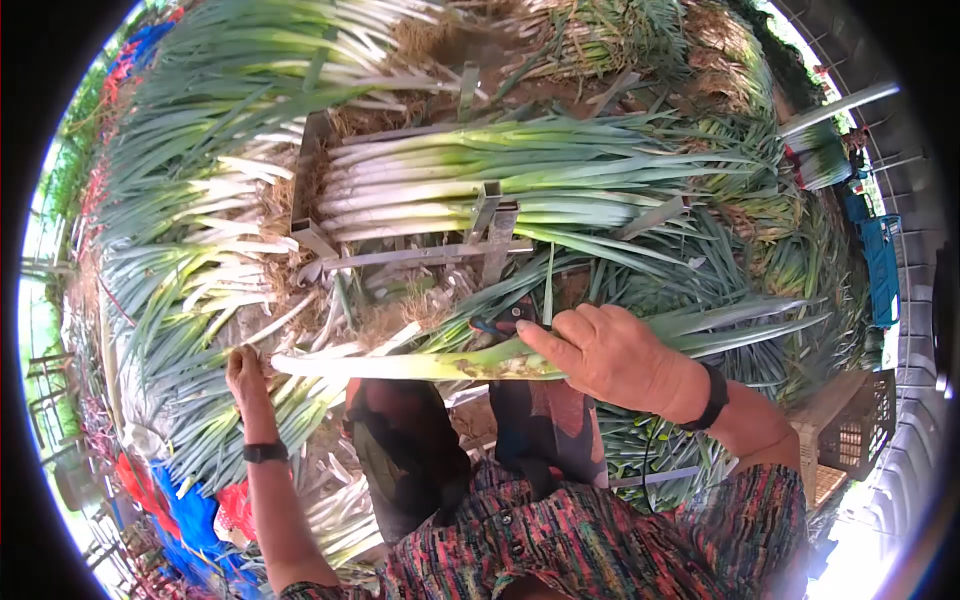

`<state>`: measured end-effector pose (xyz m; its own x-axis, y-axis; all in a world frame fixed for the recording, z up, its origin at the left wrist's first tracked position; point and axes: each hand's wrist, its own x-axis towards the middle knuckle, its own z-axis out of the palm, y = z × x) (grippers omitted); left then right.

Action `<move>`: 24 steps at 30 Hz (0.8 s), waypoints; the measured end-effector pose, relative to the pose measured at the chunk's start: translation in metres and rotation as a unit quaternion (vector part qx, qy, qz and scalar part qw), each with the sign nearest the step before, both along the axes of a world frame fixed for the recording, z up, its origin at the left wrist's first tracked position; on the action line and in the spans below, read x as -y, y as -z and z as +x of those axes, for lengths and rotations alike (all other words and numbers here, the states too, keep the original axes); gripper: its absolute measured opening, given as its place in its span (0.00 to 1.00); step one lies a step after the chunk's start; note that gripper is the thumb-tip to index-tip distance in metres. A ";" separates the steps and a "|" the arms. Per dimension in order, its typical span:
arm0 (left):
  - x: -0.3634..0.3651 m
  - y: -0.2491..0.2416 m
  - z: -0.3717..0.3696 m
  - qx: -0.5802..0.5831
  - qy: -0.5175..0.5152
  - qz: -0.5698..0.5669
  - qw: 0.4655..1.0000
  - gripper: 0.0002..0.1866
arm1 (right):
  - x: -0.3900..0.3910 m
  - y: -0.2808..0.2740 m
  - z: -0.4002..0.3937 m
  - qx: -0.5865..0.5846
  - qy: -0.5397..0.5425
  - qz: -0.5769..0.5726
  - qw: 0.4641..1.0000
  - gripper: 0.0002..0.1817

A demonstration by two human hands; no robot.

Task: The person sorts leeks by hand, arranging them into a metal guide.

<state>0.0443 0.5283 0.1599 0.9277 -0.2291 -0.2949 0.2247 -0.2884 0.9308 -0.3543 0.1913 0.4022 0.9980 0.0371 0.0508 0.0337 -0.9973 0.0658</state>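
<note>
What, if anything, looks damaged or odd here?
The leek in the right hand has brownish patches partway along its stalk, which look odd beside its cleaner, pale lower end. Whether damage or dirt, I cannot tell.

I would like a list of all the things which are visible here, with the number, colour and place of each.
long leek-like stalk: 1, white to green, across the lower centre
small object: 1, dark, just above this stalk; kind unclear
framed stalks: many, white to green, centre
metal frame: 1, grey, around them
loose stalks: many, white and green, mainly left
leafy heap: uncounted, green, right
slatted crate: 1, brown, lower right
crate-like item: 1, blue, right edge
trousers: 1 pair, dark patterned, bottom centre
shirt: 1, multicoloured, bottom
wristbands: 2, black, wrists
left hand: 1, bare, at the stalk's white end
right hand: 1, bare, around its green part
</note>
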 end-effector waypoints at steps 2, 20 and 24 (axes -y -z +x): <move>0.009 0.007 -0.001 -0.024 -0.007 0.039 0.999 0.13 | 0.009 0.003 0.014 -0.023 -0.008 0.008 1.000 0.33; 0.165 0.029 -0.040 0.212 0.444 0.245 0.835 0.13 | 0.190 0.077 0.042 -0.027 0.241 0.185 0.952 0.43; 0.230 -0.003 -0.052 0.469 0.513 0.151 0.703 0.25 | 0.224 0.119 0.070 -0.063 0.166 0.232 0.956 0.44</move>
<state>-0.0075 0.2980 0.1632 0.1379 -0.9779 0.1569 -0.9176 -0.0665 0.3919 -0.2841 -0.0322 0.2831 0.9500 -0.2804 -0.1375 -0.3118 -0.8753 -0.3696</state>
